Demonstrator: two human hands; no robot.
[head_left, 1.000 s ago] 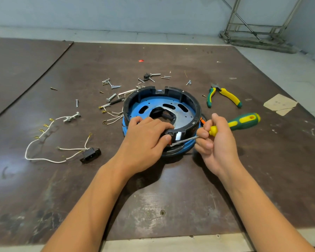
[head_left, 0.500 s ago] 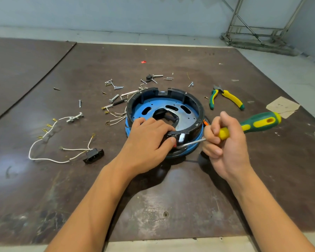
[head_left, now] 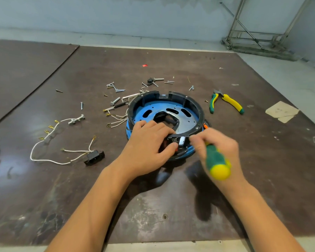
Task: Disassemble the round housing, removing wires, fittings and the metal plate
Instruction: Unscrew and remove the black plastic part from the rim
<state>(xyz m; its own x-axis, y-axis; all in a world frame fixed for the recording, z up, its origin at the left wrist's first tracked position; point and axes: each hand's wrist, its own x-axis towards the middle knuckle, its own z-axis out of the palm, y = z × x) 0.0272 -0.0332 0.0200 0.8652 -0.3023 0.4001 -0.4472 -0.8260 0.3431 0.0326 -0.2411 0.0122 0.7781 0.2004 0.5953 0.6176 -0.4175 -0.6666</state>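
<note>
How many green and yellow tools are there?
2. The screwdriver is gripped in the right hand by the round housing; the pliers lie on the board to its right. No others show.

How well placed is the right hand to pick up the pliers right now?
Probably not at once: the right hand grips the screwdriver, so no fingers are free. The way itself looks open: the pliers lie on the board, right of the housing, with nothing on them.

L hand point(head_left: 147, 142) curled on housing point(head_left: 153, 95) rim, R hand point(head_left: 225, 142) fisted round screwdriver point(head_left: 216, 160), forearms fwd
</note>
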